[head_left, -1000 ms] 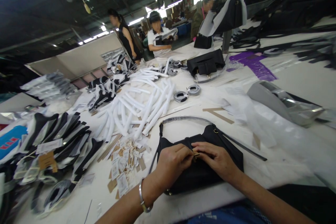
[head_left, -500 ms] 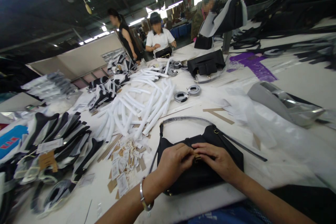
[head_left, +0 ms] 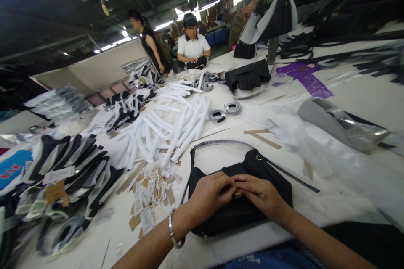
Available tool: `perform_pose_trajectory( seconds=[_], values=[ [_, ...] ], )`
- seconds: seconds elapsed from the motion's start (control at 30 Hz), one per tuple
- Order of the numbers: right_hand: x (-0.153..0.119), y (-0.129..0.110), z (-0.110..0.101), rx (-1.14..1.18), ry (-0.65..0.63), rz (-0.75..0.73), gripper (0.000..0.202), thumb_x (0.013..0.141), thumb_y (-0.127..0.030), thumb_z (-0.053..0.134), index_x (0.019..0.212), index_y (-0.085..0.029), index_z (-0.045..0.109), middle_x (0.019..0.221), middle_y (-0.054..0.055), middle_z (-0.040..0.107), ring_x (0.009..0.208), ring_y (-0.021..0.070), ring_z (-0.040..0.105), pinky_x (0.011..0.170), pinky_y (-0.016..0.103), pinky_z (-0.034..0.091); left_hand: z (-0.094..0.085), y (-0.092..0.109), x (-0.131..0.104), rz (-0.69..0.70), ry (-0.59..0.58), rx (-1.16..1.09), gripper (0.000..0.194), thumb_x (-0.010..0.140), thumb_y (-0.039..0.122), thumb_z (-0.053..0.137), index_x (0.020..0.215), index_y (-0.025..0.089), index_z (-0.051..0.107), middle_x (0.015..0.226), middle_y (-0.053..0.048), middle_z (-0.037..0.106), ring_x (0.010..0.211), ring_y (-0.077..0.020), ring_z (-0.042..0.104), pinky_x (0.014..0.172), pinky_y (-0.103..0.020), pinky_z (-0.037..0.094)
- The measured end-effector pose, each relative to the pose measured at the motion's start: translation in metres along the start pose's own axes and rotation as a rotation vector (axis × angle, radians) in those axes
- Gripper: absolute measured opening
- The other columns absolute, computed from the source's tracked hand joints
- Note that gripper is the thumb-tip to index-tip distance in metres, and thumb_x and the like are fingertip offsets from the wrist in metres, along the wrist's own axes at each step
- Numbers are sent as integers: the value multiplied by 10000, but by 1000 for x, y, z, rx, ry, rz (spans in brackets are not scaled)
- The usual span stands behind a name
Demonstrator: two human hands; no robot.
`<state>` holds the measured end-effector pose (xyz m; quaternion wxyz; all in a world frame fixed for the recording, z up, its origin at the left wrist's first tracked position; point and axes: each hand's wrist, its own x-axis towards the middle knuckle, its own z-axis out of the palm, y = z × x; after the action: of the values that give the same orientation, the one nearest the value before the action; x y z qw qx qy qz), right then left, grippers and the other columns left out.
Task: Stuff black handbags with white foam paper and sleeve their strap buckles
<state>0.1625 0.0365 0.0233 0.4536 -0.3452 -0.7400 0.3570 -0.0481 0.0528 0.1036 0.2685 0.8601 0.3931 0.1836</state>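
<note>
A black handbag [head_left: 217, 216] lies before me on the table, its strap [head_left: 227, 142] arching out behind it. At the middle of its front is a small gold-coloured clasp [head_left: 237, 193], partly covered by my fingers. My left hand [head_left: 210, 195], with a silver bangle at the wrist, is closed, its fingertips pinched together at the clasp's left side. From the right, my right hand [head_left: 260, 195] bends its fingers over the clasp, with the thumb beneath. The fingertips of both hands meet there and hide the exact grip.
Paper tags [head_left: 147, 201] and white tubes [head_left: 172, 130] lie left and beyond. Black-and-grey bag parts [head_left: 75, 172] are heaped at left. Another black handbag [head_left: 248, 77] stands farther back; clear plastic sheeting [head_left: 334, 164] spreads at right. A person in a white shirt [head_left: 193, 46] works opposite.
My hands stay at the clasp, with the right fingers shifted slightly left and closer to the left fingertips. The person opposite has lowered a hand towards the dark bag in front of them.
</note>
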Motion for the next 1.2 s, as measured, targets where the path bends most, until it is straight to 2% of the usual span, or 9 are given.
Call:
perform_pose_trajectory(
  seconds=[0.1,0.17,0.27,0.43,0.6,0.77,0.93,1.07,1.2],
  values=[
    [-1,-5,-1,-35,0,-1,273,902,-276,676,1167,-258,740,1219,76,717,1116,243,687,1006,356,560,-1,1,-1,-18,1,-6,90,886,120,630,866,208,637,831,16,654,768,-126,615,708,-206,446],
    [-1,-6,-3,-45,-27,-1,376,850,-351,745,1203,-226,716,1253,112,699,1161,284,663,1032,401,540,-2,1,-2,-27,0,-5,76,892,132,630,870,205,631,845,13,654,776,-128,616,716,-208,448],
    [-1,-7,-4,-37,-57,-5,417,843,-411,750,1203,-207,703,1269,134,686,1183,297,647,1033,421,534,0,2,-3,-24,-13,-2,74,892,128,634,877,201,626,858,10,647,795,-131,615,731,-209,451],
    [0,-10,-3,-97,-45,-1,306,877,-329,709,1157,-203,704,1243,125,698,1158,264,662,1021,400,541,4,2,-3,-19,-27,12,52,907,148,620,896,199,625,868,3,634,785,-137,597,725,-217,450],
    [2,-13,-3,-115,-64,-15,323,865,-319,717,1168,-210,697,1256,114,693,1168,255,658,1029,386,536,6,1,-4,-29,-18,20,45,915,165,613,884,197,621,858,1,623,759,-137,579,705,-228,437],
    [2,-12,-2,-120,-68,0,367,843,-333,743,1183,-205,692,1273,118,685,1189,262,646,1045,395,527,5,2,-3,-49,-1,-27,84,876,109,651,876,190,629,845,9,637,764,-132,592,706,-220,435],
    [1,-11,-3,-95,-45,-1,381,846,-335,746,1206,-220,692,1271,108,689,1179,254,654,1049,392,526,-4,-2,-4,-64,15,-102,81,930,147,623,964,198,675,913,-5,691,847,-139,638,785,-226,472],
    [1,-11,-2,-96,-51,9,394,833,-332,764,1208,-233,698,1278,96,688,1181,250,654,1053,390,525,-13,-5,-8,-7,-56,-147,178,945,214,632,1102,257,704,1056,-11,705,997,-143,651,910,-232,479],
    [1,-10,-2,-78,-34,20,390,805,-323,789,1178,-234,717,1262,96,698,1176,259,658,1042,397,533,-18,-4,-6,63,-145,-87,227,900,283,698,1124,257,721,1062,-20,709,1000,-146,660,900,-214,481]
  ],
)
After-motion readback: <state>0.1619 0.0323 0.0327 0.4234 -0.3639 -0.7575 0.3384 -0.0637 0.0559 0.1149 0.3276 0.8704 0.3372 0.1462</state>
